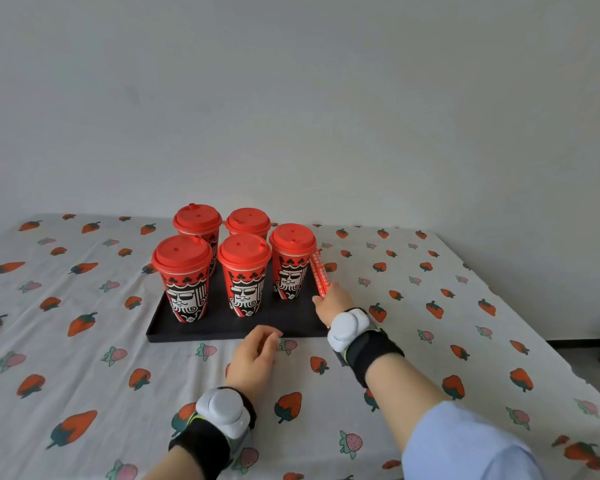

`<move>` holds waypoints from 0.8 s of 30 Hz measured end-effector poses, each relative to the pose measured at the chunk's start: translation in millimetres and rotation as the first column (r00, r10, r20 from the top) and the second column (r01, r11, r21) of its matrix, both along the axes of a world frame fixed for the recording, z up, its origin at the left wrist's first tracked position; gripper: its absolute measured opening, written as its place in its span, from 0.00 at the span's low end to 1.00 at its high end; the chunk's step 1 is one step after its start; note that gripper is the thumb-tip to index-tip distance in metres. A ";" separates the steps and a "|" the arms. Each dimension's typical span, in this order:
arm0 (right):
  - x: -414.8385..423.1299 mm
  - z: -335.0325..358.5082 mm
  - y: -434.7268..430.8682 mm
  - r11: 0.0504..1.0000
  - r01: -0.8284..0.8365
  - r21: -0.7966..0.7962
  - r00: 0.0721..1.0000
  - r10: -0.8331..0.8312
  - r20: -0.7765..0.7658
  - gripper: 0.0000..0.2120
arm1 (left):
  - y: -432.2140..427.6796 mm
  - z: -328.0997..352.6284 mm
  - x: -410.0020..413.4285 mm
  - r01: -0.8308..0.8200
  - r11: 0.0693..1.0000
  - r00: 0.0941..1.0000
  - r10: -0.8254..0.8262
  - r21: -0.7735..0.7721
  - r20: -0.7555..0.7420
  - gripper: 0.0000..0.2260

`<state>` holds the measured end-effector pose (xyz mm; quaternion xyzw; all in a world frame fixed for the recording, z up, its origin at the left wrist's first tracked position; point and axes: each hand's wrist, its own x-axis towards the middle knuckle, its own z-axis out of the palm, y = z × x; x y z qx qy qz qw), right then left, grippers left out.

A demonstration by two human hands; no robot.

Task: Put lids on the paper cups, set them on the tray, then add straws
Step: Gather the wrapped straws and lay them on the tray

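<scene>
Several red paper cups with king-card prints stand on a black tray [174,332], each capped with a red lid; the front left cup [184,282] is nearest. My right hand [333,303] holds a bundle of red wrapped straws [319,273] tilted upward beside the right cup [291,261], at the tray's right edge. My left hand [253,355] hovers just in front of the tray's near edge, fingers loosely curled, holding nothing. Both wrists carry black bands with white trackers.
The table wears a white cloth [84,375] printed with strawberries. A plain wall rises behind it. The table's right edge drops to a dark floor at the far right.
</scene>
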<state>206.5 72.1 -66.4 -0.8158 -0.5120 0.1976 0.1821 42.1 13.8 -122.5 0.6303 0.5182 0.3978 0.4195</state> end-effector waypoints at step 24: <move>1.8 -38.1 -19.9 0.860 -0.495 0.126 0.844 0.442 0.304 0.15 | -0.1 0.1 2.1 0.038 0.998 0.999 -0.039 0.047 0.030 0.09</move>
